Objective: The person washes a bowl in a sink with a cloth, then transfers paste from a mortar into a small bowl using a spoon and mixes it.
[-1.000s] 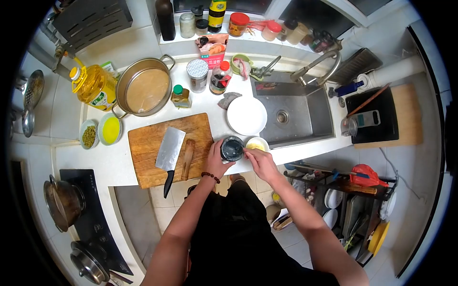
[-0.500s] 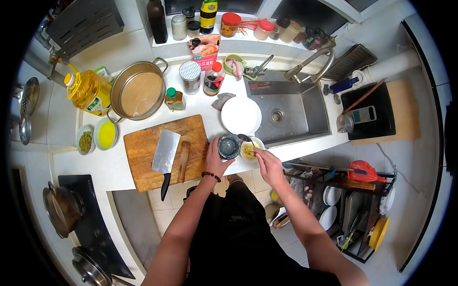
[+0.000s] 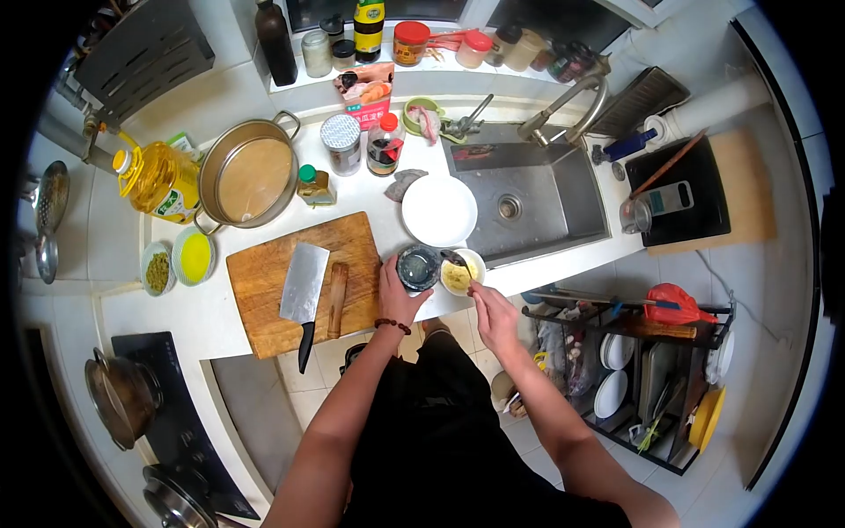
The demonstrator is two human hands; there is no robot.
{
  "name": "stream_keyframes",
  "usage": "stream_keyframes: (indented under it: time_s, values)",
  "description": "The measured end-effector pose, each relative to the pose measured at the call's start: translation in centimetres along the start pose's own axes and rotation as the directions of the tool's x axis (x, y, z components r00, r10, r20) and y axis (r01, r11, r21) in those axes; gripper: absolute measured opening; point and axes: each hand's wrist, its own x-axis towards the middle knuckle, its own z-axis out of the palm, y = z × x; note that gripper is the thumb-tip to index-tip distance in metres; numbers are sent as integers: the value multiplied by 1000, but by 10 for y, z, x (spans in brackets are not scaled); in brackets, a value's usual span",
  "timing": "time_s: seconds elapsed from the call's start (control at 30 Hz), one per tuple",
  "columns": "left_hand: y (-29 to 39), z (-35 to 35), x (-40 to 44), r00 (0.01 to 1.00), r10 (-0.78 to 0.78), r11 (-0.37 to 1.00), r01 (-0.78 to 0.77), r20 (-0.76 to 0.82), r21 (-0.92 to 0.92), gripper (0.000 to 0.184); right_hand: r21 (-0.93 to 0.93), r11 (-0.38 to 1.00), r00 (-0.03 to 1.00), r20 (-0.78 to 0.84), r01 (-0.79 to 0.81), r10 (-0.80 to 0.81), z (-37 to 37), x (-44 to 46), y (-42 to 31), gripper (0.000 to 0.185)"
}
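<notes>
My left hand (image 3: 400,295) is curved round the left side of a dark stone mortar (image 3: 417,267) on the counter. In my right hand (image 3: 495,314) is the handle of a small dark spoon (image 3: 455,259). Its bowl lies over the left rim of a small white bowl (image 3: 459,279) with yellowish minced contents. The white bowl stands just right of the mortar. Behind both is a white plate (image 3: 439,211). Left of my left hand, a cleaver (image 3: 304,286) and a wooden stick (image 3: 338,299) lie on a wooden cutting board (image 3: 255,299).
A large steel pot (image 3: 249,172), an oil jug (image 3: 160,182) and two small bowls stand at the left. Jars and a sauce bottle (image 3: 385,145) are behind the board. The sink (image 3: 537,202) is at the right, with a shelf rack (image 3: 642,378) below.
My right hand has moved from the mortar's right edge to the white bowl, and the spoon now shows over that bowl. My left hand stays at the mortar. The view has shifted slightly.
</notes>
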Motion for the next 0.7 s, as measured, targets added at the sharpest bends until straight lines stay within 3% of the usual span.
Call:
stream_keyframes:
  time_s: [0.43,0.7]
  values:
    - [-3,-2,2,1000,3,999,-2,23,-42,104,-2,999,993,116,35,-35,22,4,-20,22]
    - [-7,0,2,999,35,999,-35,-15,-35,100,-95,971,908,384,219,-168,28,43,0,25]
